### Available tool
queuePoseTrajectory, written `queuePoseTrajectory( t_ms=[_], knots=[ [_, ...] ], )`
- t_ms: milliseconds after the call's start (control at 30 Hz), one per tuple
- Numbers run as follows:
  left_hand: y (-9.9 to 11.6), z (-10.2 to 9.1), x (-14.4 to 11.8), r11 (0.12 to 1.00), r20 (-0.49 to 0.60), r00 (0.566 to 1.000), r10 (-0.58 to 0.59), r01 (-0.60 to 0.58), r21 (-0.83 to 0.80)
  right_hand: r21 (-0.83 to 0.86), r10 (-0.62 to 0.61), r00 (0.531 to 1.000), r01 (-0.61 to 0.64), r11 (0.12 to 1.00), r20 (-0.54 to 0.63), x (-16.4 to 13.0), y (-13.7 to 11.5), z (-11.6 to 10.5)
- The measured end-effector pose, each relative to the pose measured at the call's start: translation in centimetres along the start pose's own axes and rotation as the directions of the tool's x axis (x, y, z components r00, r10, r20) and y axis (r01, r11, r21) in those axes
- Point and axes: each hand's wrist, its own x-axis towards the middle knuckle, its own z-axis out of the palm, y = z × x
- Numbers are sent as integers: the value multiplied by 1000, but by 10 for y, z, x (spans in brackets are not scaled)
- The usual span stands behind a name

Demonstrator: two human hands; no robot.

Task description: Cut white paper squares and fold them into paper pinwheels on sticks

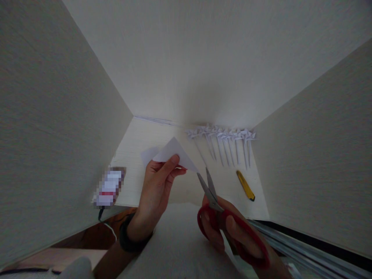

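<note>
My left hand [158,186] pinches a folded white piece of paper [173,149], triangular in outline, between thumb and fingers above the table. In my right hand [221,224] is a pair of scissors with red handles [213,199]. Their blades stand partly apart, tips close to the right corner of the paper and not around it. Beneath and left of the folded piece lies another white paper [149,155]. Several white paper pinwheels on stick-like stems [225,139] lie in a row at the back right.
A yellow utility knife [245,186] lies at the right of the white table [130,143]. A phone with a cable [109,188], its screen blurred out, rests at the left edge. Thin white sticks [154,120] lie along the back wall. Walls rise on the left, right and back.
</note>
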Motion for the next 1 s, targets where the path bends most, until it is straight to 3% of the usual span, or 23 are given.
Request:
queuePoseTrajectory(
  t_ms=[367, 567, 733, 1000],
  knots=[
    [-5, -11, -2, 967, 159, 985, 63, -99, 233, 46, -22, 999, 20, 999, 35, 8, -4, 3],
    [-2, -10, -5, 959, 133, 991, 25, -61, 276, 171, -26, 998, 16, 985, 61, 6, 1, 3],
    [-1, -10, -6, 939, 108, 994, 27, -62, 338, 150, -21, 999, 15, 989, 36, 7, -1, 6],
    [-2, -9, -5, 951, 102, 994, 31, -61, 304, 92, -22, 999, 19, 996, 34, 4, 4, 6]
  ],
)
